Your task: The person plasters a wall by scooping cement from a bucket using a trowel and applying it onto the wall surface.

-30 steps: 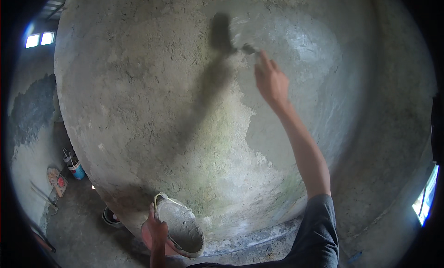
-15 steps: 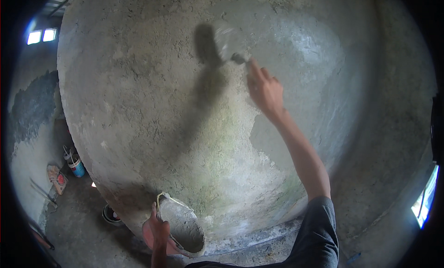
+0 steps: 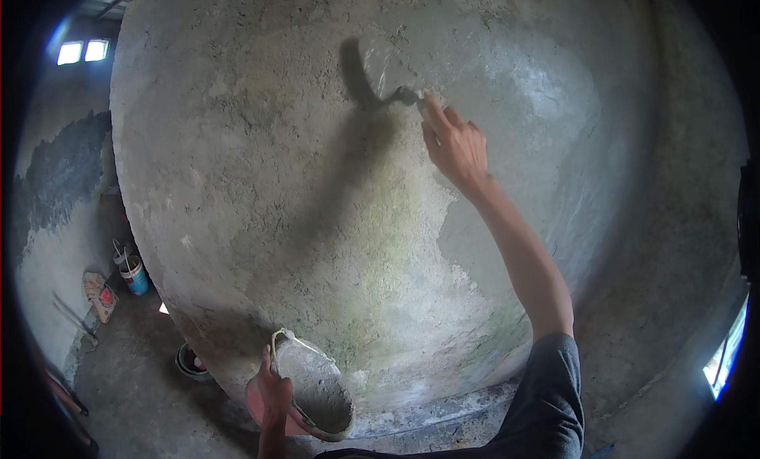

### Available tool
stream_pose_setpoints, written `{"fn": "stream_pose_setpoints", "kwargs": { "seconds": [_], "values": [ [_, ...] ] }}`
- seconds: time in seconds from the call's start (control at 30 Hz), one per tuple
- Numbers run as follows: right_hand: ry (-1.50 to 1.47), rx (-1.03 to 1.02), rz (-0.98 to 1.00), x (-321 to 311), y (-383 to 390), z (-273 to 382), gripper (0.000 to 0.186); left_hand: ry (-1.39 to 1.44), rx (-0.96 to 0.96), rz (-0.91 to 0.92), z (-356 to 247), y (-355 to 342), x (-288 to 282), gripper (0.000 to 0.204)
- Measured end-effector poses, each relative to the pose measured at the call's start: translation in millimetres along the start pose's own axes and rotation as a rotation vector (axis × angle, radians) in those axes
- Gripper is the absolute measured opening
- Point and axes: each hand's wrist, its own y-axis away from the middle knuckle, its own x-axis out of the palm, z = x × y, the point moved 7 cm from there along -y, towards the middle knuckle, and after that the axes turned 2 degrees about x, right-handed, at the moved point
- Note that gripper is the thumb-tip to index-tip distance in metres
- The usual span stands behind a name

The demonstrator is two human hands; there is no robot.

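My right hand (image 3: 459, 148) is closed around the handle of a trowel (image 3: 386, 69), arm stretched up and forward. The trowel's blade, smeared with wet grey mortar, lies at the curved rough wall (image 3: 317, 166), its dark shadow falling just to the left. At the lower left, my left hand (image 3: 275, 392) grips the rim of a reddish bucket (image 3: 255, 403), which is tilted beside the wall's base. Grey mortar (image 3: 321, 388) fills much of its inside, and a pale handle (image 3: 276, 340) stands up at the rim.
Smooth damp plaster (image 3: 546, 87) covers the wall's upper right. Down on the floor to the left are a dark tub (image 3: 190, 364), a blue-and-white pail (image 3: 134, 275) and a crumpled sack (image 3: 100, 297). A ledge (image 3: 443, 411) runs along the wall's foot.
The trowel stays near the same patch, its blade tilted a little differently and its shadow thinner. My left hand keeps its hold on the bucket. The whole view has shifted slightly.
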Motion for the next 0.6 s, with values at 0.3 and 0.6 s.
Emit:
{"fn": "stream_pose_setpoints", "kwargs": {
  "seconds": [0.3, 0.6],
  "values": [
    [-0.001, 0.156, -0.025, 11.2, 30.2, -19.2, 0.049, -0.163, 0.005, 0.028, -2.0, 3.0, 4.9, 0.079],
    [-0.58, 0.725, 0.472, -25.5, 353.1, 101.1, 0.043, -0.128, 0.161, 0.111, -41.0, 9.4, 7.9, 0.074]
  ]
}}
